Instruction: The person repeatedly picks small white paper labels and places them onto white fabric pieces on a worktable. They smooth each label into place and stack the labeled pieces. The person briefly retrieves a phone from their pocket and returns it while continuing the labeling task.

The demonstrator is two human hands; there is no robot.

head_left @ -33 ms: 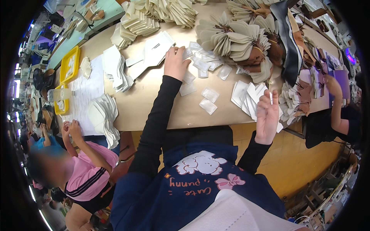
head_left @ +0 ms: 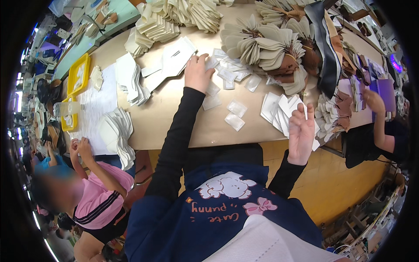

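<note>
My left hand rests palm down on the table, between a stack of white cut pieces and a spread of small translucent packets. Its fingers are bent a little and the thumb stands apart; whatever lies under the palm is hidden. More loose packets lie nearer me. At the table's front edge, my right hand is raised palm up, fingers partly curled and apart, and I see nothing held in it. Just behind it lies a fanned stack of white pieces.
Bundles of cream-and-brown pieces crowd the back right beside dark strips. Cream stacks stand at the back. On the left are yellow trays, white stacks and a person in pink. Another person's hand is at right.
</note>
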